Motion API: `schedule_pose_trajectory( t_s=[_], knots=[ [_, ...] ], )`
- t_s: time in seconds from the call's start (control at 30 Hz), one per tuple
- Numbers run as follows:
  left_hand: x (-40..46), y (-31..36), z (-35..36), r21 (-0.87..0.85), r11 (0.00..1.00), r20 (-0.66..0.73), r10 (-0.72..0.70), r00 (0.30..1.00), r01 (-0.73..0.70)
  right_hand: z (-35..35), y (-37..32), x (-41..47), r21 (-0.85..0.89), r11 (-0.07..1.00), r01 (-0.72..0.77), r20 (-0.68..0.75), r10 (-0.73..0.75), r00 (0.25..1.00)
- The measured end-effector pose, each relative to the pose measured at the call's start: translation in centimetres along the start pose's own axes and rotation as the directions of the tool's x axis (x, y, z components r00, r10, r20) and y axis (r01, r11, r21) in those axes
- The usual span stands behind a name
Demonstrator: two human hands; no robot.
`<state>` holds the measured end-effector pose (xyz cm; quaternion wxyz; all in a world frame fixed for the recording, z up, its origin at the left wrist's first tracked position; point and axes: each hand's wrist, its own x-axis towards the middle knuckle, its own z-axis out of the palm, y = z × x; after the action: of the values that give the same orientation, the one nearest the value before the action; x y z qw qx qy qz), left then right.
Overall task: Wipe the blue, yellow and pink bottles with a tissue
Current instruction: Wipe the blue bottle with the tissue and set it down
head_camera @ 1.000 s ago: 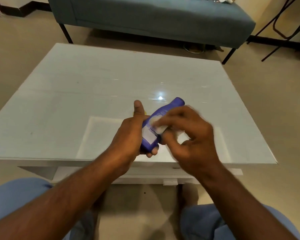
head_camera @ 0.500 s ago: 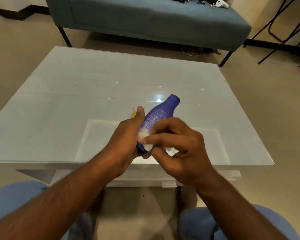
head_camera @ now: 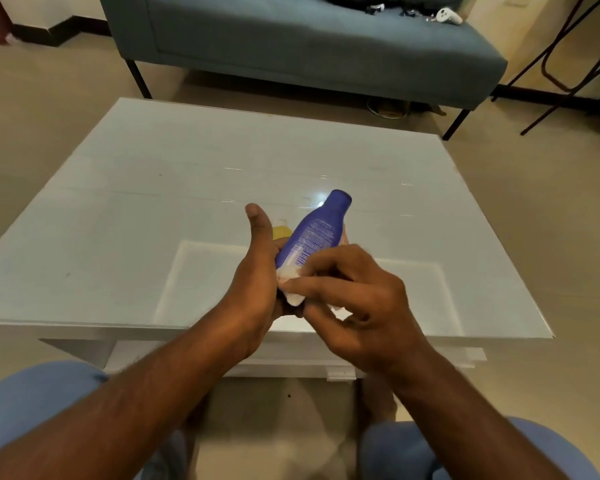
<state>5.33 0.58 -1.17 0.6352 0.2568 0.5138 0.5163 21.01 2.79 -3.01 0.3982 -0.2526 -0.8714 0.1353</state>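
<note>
My left hand [head_camera: 257,271] grips the lower part of the blue bottle [head_camera: 317,230], which tilts up and away with its cap toward the far right. A white tissue [head_camera: 291,284] is pinched in my right hand [head_camera: 357,306] and pressed against the bottle's base end. Behind my left thumb a small part of the yellow bottle [head_camera: 282,231] shows on the white table [head_camera: 153,209]. A sliver of the pink bottle [head_camera: 345,239] peeks out behind the blue one; the rest of it is hidden.
A blue-grey sofa [head_camera: 309,46] stands beyond the table, with a white controller [head_camera: 448,15] and dark items on its seat. Dark metal chair legs [head_camera: 568,64] are at the far right. My knees in blue trousers [head_camera: 42,403] are below the table's near edge.
My right hand has slid the tissue down the blue bottle toward its base. The bottle's upper label is uncovered, and the view has tilted slightly.
</note>
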Motion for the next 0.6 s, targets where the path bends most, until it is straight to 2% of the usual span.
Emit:
schedule_pose_trajectory(
  t_s=[0.13,0.2,0.27,0.37,0.43,0.5,0.6],
  knots=[
    [-0.1,0.0,-0.1,0.102,0.994,0.084,-0.034,0.996,0.025,-1.4,2.4,1.1,-0.048,0.968,-0.245,-0.173,0.234,0.957],
    [-0.3,0.0,0.1,0.145,0.989,0.099,-0.052,0.994,0.037,-1.9,3.1,1.2,-0.05,0.951,-0.307,-0.203,0.291,0.935],
    [-0.3,-0.2,0.1,0.168,0.985,0.092,-0.038,0.995,0.022,-1.5,2.5,0.9,-0.052,0.962,-0.268,-0.155,0.257,0.954],
    [-0.1,-0.2,0.2,0.165,0.986,0.031,0.006,0.999,-0.011,-0.1,0.3,0.2,0.021,0.995,-0.097,-0.035,0.097,0.995],
    [-0.1,-0.3,0.4,0.169,0.985,-0.005,0.023,1.0,-0.022,0.1,-0.2,0.0,0.019,1.0,-0.016,-0.005,0.016,1.0],
    [-0.2,-0.3,0.5,0.183,0.983,0.005,0.023,1.0,-0.023,-0.3,0.7,0.3,-0.065,0.997,-0.043,-0.032,0.041,0.999],
    [0.1,-0.3,0.4,0.237,0.971,0.064,-0.037,0.997,0.02,-1.4,2.8,1.0,-0.119,0.956,-0.269,-0.143,0.251,0.957]
  ],
)
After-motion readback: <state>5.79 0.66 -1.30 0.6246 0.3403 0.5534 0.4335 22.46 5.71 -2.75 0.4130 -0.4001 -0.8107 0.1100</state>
